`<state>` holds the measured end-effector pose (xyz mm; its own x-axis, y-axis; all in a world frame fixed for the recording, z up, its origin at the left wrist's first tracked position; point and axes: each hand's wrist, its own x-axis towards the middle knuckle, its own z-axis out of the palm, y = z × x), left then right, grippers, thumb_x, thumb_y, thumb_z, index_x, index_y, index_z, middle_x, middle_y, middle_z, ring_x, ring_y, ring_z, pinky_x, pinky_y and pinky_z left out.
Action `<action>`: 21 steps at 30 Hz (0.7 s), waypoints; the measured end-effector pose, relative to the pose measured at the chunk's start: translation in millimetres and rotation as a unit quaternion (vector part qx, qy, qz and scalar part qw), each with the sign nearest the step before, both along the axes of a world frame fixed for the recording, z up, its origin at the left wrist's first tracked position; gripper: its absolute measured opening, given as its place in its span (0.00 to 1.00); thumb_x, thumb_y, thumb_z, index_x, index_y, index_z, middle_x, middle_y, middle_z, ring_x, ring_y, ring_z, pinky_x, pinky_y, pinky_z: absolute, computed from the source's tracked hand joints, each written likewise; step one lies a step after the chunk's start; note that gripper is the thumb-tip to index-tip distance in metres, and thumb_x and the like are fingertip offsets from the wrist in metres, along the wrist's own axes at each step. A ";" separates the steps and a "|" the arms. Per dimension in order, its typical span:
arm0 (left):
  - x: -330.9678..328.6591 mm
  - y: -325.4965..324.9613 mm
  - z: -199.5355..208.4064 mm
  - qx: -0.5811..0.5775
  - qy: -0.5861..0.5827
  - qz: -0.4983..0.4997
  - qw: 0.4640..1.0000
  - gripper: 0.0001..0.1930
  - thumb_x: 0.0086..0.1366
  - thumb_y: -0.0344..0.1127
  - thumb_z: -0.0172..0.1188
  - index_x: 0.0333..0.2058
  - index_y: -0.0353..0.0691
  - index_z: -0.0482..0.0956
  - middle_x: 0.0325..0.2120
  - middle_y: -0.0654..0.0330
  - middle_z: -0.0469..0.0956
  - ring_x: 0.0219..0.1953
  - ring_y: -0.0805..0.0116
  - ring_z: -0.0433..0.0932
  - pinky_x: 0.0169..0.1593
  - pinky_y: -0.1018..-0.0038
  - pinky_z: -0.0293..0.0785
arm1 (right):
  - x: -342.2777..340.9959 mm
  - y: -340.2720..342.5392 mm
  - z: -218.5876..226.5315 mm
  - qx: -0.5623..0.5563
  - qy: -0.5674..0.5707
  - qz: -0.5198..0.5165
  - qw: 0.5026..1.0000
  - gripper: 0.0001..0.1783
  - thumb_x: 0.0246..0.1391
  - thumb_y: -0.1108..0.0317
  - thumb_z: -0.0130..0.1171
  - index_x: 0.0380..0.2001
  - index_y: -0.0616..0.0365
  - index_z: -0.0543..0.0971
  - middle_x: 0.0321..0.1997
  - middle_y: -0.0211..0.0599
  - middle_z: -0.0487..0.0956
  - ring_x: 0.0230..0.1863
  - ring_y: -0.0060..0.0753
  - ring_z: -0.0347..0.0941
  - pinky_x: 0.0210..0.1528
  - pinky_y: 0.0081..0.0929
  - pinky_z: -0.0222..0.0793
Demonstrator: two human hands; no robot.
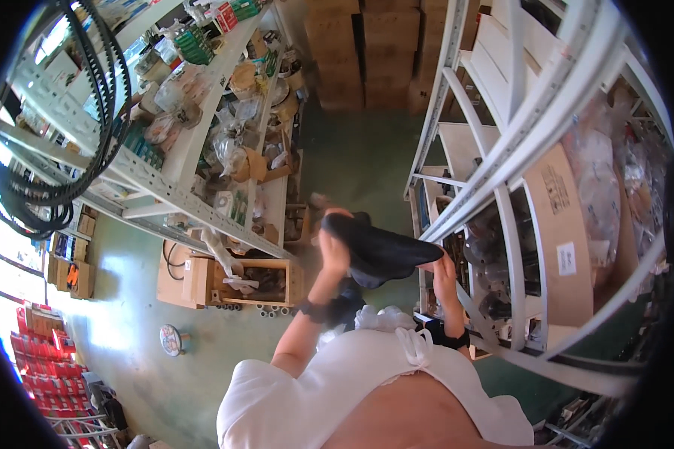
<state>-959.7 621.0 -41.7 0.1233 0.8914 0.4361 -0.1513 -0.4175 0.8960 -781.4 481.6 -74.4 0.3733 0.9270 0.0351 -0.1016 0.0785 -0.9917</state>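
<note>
A long black piece (386,251), smooth, dull and tapered toward its right end, is held up in front of my body. It is too blurred to tell its kind. My left hand (335,243) grips its left end, with fingers partly hidden behind it. My right hand (445,275) holds the narrower right end between thumb and fingers. A white plastic bag (382,317) shows just below the black piece, close to my waist; what bears it is hidden.
White metal shelves (225,71) full of bagged and boxed parts stand at left. Another rack (513,262) with a large cardboard box (558,232) rises close at right. Black toothed belts (101,112) hang at upper left. A wooden crate (296,280) and small stool (171,340) are on the floor.
</note>
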 end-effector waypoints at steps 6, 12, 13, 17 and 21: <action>-1.2 72.4 -6.5 -0.039 0.054 -0.069 0.995 0.14 0.58 0.37 0.39 0.32 0.33 0.69 0.27 0.55 0.71 0.32 0.66 0.70 0.38 0.75 0.65 | -2.5 74.7 0.3 0.032 0.004 -0.055 0.998 0.18 0.61 0.64 0.35 0.48 0.62 0.66 0.47 0.36 0.69 0.43 0.23 0.69 0.43 0.18 0.65; -24.2 138.7 12.7 -0.017 0.087 -0.079 0.993 0.14 0.59 0.38 0.39 0.32 0.33 0.69 0.27 0.53 0.71 0.31 0.64 0.71 0.38 0.75 0.65 | -21.2 165.0 14.3 0.036 -0.075 -0.076 0.994 0.19 0.61 0.65 0.33 0.50 0.64 0.64 0.52 0.37 0.66 0.51 0.26 0.62 0.53 0.19 0.54; -30.2 149.3 4.9 -0.013 0.091 -0.076 0.993 0.14 0.59 0.38 0.39 0.32 0.33 0.69 0.27 0.53 0.71 0.31 0.64 0.71 0.38 0.75 0.65 | -24.9 179.4 20.9 0.057 -0.118 -0.089 0.987 0.20 0.61 0.62 0.34 0.51 0.63 0.63 0.52 0.38 0.65 0.53 0.27 0.61 0.55 0.20 0.52; -46.4 186.9 -14.1 -0.057 0.088 -0.058 0.993 0.14 0.60 0.39 0.39 0.32 0.33 0.68 0.26 0.55 0.70 0.31 0.66 0.69 0.37 0.75 0.65 | -38.7 231.6 41.8 0.110 -0.204 -0.081 0.969 0.19 0.59 0.70 0.34 0.53 0.64 0.61 0.54 0.42 0.65 0.54 0.32 0.61 0.57 0.23 0.50; -49.7 213.5 -28.5 -0.124 0.040 0.004 0.991 0.14 0.61 0.39 0.39 0.32 0.34 0.68 0.26 0.58 0.70 0.32 0.68 0.68 0.39 0.75 0.64 | -40.1 277.8 47.9 0.118 -0.193 0.001 0.974 0.21 0.57 0.72 0.34 0.54 0.64 0.58 0.55 0.44 0.64 0.56 0.35 0.61 0.57 0.24 0.51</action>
